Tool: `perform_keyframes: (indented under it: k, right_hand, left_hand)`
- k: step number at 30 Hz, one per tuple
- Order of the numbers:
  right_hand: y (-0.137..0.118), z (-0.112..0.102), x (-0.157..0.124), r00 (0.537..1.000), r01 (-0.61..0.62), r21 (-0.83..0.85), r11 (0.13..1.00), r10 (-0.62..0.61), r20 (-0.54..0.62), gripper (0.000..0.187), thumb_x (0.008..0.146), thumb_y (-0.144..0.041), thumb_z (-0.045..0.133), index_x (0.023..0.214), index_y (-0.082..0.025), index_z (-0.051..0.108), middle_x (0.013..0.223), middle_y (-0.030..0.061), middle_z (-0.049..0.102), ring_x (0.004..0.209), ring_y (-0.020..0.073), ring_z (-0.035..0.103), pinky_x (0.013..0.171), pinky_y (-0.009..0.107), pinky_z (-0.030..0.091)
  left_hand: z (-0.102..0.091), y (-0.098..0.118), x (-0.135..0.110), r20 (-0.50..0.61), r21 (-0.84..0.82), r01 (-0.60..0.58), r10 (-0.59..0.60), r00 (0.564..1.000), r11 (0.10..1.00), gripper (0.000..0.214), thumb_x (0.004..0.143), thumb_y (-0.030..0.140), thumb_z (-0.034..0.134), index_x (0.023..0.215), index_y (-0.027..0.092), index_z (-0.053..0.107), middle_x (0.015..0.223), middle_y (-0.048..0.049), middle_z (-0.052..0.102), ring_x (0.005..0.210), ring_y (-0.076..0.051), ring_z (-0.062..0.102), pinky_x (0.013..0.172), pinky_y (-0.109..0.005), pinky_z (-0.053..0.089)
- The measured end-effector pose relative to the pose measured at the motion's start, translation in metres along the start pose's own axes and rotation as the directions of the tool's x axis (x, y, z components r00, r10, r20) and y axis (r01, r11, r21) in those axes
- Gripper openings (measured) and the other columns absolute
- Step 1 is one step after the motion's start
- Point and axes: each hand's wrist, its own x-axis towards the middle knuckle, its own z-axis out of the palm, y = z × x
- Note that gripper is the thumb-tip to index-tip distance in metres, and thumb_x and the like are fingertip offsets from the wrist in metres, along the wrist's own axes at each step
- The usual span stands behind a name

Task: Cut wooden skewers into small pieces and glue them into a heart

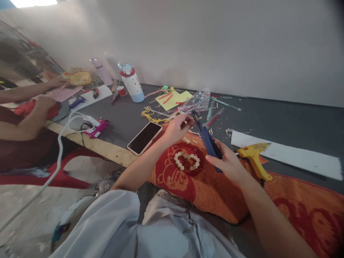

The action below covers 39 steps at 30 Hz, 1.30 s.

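Note:
My right hand [228, 161] grips a blue hand tool [205, 138], perhaps a cutter, its dark jaws pointing up and away from me. A short pale piece [198, 118] shows at the jaws. Close to them, my left hand [177, 128] has its fingers bent together in a pinch; what lies between the fingertips is too small to make out. Below both hands, small cream pieces form a heart outline [198, 163] on an orange and red towel [215, 193]. A few loose pale sticks [189, 140] lie just above the heart.
A phone [145, 138] lies left of my left hand. To the right are a yellow glue gun [254, 154] and a white strip [290, 154]. Behind lie yellow paper [173, 99], plastic wrap [197, 100] and a bottle [132, 84]. Another person's arm [29, 118] works at left, near a pink power strip [98, 129].

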Motion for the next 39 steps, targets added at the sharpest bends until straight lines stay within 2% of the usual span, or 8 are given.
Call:
perform_keyframes:
  k: [2,4,8,14,17,23,35,39]
  right_hand:
    - [0.001,-0.002,0.001,1.000,0.017,-0.033,0.999,-0.016,0.017,0.048,0.081,-0.044,0.065,0.122,-0.021,0.053,0.118,0.0093,0.062,0.108,0.0281,0.058,0.096,0.045,0.045]
    - [0.002,-0.003,0.002,0.999,0.021,-0.064,0.998,-0.018,0.035,0.047,0.082,-0.045,0.064,0.121,-0.022,0.053,0.114,0.0084,0.063,0.105,0.0274,0.058,0.093,0.043,0.046]
    - [0.001,-0.005,0.002,0.999,0.024,-0.057,0.998,-0.022,0.037,0.049,0.082,-0.045,0.063,0.124,-0.022,0.051,0.116,0.0082,0.061,0.106,0.0275,0.058,0.093,0.042,0.045]
    - [-0.002,-0.008,0.003,0.998,0.060,-0.090,0.994,-0.058,0.028,0.052,0.081,-0.045,0.064,0.125,-0.021,0.051,0.123,0.0109,0.060,0.114,0.0296,0.056,0.098,0.044,0.043]
    - [-0.001,-0.010,0.005,0.997,0.072,-0.101,0.992,-0.068,0.036,0.051,0.081,-0.046,0.064,0.124,-0.021,0.052,0.123,0.0114,0.060,0.113,0.0298,0.057,0.097,0.044,0.044]
    - [0.003,-0.013,0.007,0.994,0.087,-0.076,0.993,-0.081,0.069,0.053,0.081,-0.048,0.063,0.124,-0.020,0.052,0.117,0.0100,0.063,0.106,0.0287,0.059,0.093,0.044,0.046]
    - [0.002,-0.012,0.007,0.992,0.047,0.031,0.998,-0.050,0.116,0.041,0.086,-0.048,0.057,0.117,-0.022,0.057,0.109,0.0053,0.064,0.102,0.0261,0.058,0.093,0.040,0.046]
    - [0.005,-0.010,0.008,0.993,0.034,0.038,0.999,-0.038,0.109,0.042,0.085,-0.051,0.057,0.116,-0.022,0.059,0.106,0.0041,0.066,0.100,0.0260,0.059,0.091,0.040,0.047]
  left_hand:
    - [0.002,0.000,-0.003,-0.034,0.105,-0.057,0.061,0.998,0.993,0.010,0.085,0.017,0.055,0.085,0.015,0.065,0.085,-0.0067,0.069,0.082,-0.017,0.063,0.077,-0.029,0.049]
    - [0.002,0.001,-0.004,-0.038,0.124,-0.074,0.080,0.996,0.989,0.015,0.084,0.012,0.052,0.084,0.015,0.066,0.085,-0.0062,0.070,0.084,-0.017,0.063,0.080,-0.029,0.049]
    - [0.000,0.006,-0.004,-0.029,0.052,-0.024,0.026,0.999,0.998,0.019,0.083,0.013,0.049,0.082,0.015,0.068,0.078,-0.0039,0.070,0.075,-0.014,0.063,0.072,-0.025,0.049]
    - [-0.006,0.015,0.001,0.032,-0.076,0.071,-0.069,0.997,0.995,0.022,0.083,0.024,0.053,0.067,0.015,0.064,0.065,-0.0028,0.067,0.064,-0.013,0.060,0.066,-0.024,0.048]
    - [-0.007,0.018,0.001,0.072,-0.104,0.098,-0.090,0.993,0.990,0.025,0.084,0.027,0.053,0.064,0.015,0.062,0.061,-0.0024,0.064,0.063,-0.012,0.059,0.064,-0.024,0.047]
    - [-0.007,0.017,0.001,0.090,-0.082,0.104,-0.096,0.991,0.991,0.026,0.085,0.023,0.051,0.061,0.015,0.061,0.057,-0.0012,0.061,0.062,-0.012,0.058,0.061,-0.023,0.046]
    - [-0.010,0.003,0.001,0.069,0.043,-0.016,0.013,0.997,0.999,0.027,0.083,0.021,0.046,0.061,0.016,0.060,0.075,-0.0042,0.071,0.072,-0.014,0.063,0.071,-0.024,0.048]
    - [-0.010,-0.001,0.000,0.072,0.160,-0.074,0.063,0.995,0.984,0.026,0.083,0.017,0.044,0.062,0.017,0.059,0.070,-0.0029,0.068,0.069,-0.013,0.061,0.067,-0.023,0.045]
